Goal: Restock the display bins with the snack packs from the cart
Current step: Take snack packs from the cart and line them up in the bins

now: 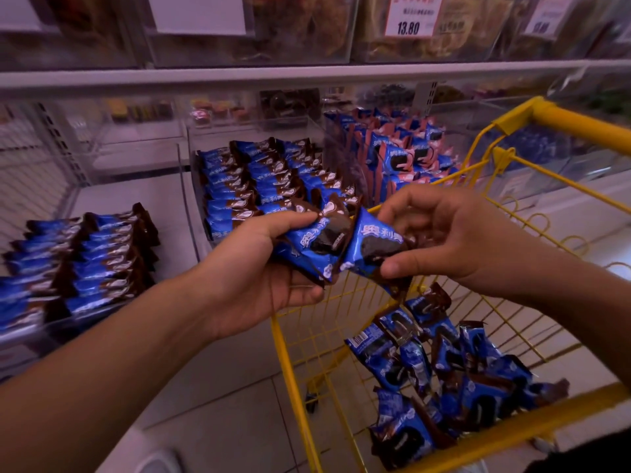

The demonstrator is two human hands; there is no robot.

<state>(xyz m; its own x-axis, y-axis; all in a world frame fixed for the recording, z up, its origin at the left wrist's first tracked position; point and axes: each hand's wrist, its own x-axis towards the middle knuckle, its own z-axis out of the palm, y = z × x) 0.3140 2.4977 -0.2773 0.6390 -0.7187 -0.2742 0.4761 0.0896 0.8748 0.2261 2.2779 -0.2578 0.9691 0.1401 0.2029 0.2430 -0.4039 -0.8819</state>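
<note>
A white shop shelf (307, 76) ran across the top of the view over a pale tiled floor (218, 397), with clear plastic display bins beneath it. At far left, a shallow clear bin (102, 315) held neat overlapping rows of blue-and-brown foil snack packs (78, 268). Next along, the middle clear bin (191, 199) carried three tidy rows of the same wrappers (259, 179), white Chinese characters showing on the blue.

The left hand (263, 268) gripped a small stack of blue-and-brown packs (314, 244), thumb pressed on top and fingers curled beneath. Touching that stack, a single blue-and-brown pack (372, 250) was pinched by the right hand (454, 233) between thumb and curled fingers; its white characters were legible as script, a dark sandwich biscuit printed below.

Behind the hands, a further bin held blue-and-pink packs (403, 151) standing upright. Above, a white price card (415, 15) read 13.80; its smaller lines were too blurred to read, as were the brownish goods in the upper bins.

At right, the yellow wire shopping cart (560, 121) held a loose heap of blue-and-brown packs (444, 377), one showing a barcode. The cart's near edge was cut off by the frame
</note>
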